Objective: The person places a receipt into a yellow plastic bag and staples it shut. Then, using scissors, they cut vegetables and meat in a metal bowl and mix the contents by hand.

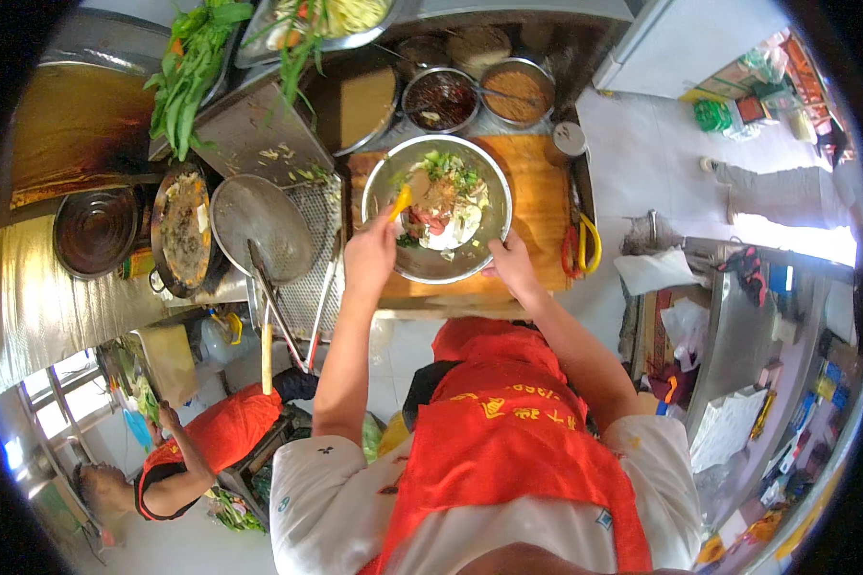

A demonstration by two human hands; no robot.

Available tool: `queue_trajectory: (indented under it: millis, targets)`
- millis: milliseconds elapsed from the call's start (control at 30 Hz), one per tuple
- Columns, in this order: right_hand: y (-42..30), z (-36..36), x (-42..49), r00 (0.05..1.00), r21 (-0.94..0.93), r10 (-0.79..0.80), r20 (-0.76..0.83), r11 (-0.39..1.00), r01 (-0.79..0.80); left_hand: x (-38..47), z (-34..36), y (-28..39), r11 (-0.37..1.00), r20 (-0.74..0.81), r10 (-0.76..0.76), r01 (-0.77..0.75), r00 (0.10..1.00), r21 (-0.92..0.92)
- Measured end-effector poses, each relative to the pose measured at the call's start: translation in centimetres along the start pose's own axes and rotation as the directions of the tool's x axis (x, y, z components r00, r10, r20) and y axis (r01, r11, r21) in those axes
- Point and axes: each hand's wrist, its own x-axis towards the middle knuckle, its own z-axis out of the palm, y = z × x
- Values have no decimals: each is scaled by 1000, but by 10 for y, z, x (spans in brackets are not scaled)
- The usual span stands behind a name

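A wide stainless steel mixing bowl (500, 215) sits on a wooden board (536, 194) in front of me. Inside it lie chopped greens (449, 167), brown powder, pinkish pieces that look like meat, and a white ingredient (464, 224). My left hand (371, 251) grips a yellow utensil (401, 201), its far end reaching over the food; whether it is a spoon or a spatula is hard to tell. At the bowl's near right rim, my right hand (514, 264) holds the edge between thumb and fingers.
Behind the bowl stand a pot of dark red sauce (440, 100) and a pot of brown seasoning (518, 92). Scissors with red and yellow handles (581, 244) hang at the board's right edge. Leftward are a strainer (262, 226) and a wok (181, 230). A person in a red apron (208, 431) handles greens.
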Motion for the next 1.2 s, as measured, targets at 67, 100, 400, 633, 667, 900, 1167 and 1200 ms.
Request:
queue_trajectory:
  millis: [67,100,400,633,667,900,1167,1200]
  targets:
    - [12,-7,-16,999,13,-34,8,999,34,-17,28,23,960,48,114,-122,992,252]
    - [16,-9,-25,999,12,-47,13,999,47,-19,47,29,928,71,158,-173,985,329]
    - [51,-44,-62,988,90,-129,-82,987,137,-67,37,109,870,370,61,-231,927,435]
    - [49,-54,-71,989,79,-141,-33,986,143,-39,26,108,936,121,-19,-25,993,352]
    - [42,-55,-69,989,81,-141,-44,986,145,-38,17,104,923,107,-73,27,992,383]
    - [34,-54,-58,996,-10,-79,30,997,80,-34,60,94,871,277,16,-149,961,467]
    - [42,-50,-70,993,113,-109,-48,987,114,-30,53,91,910,292,-73,-57,954,411]
    - [39,-52,-69,994,98,-91,-61,991,96,-49,36,124,909,233,-10,-89,972,407]
